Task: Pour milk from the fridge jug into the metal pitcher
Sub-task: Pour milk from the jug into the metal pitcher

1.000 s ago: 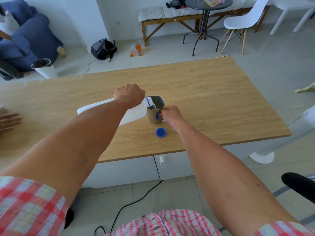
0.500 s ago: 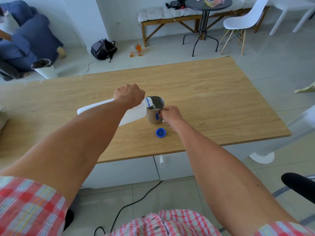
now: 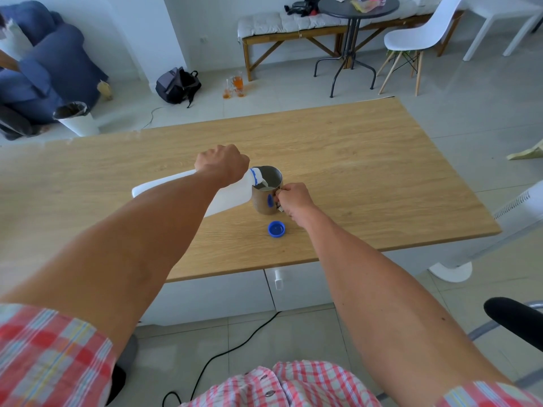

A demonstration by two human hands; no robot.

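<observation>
From the head camera, a round brown-sided metal pitcher with a steel rim point(image 3: 266, 198) stands upright near the middle of the light wooden table point(image 3: 367, 177), and everything else sits in relation to it. Just left of the pitcher, the white plastic milk jug point(image 3: 226, 198) is tipped almost flat, its blue-ringed mouth resting over the pitcher's rim, with a thin white stream running down into the milk already pooled inside. The left hand point(image 3: 223, 163) is curled tightly over the top of the jug at its neck end, holding it off the table. On the pitcher's right side, the right hand point(image 3: 293, 199) has its fingers curled and pinching the pitcher's handle, steadying it. Just in front of the pitcher, nearer the person, a round blue plastic cap point(image 3: 276, 229) lies flat on the table with its open side up, apart from both pitcher and hands.
</observation>
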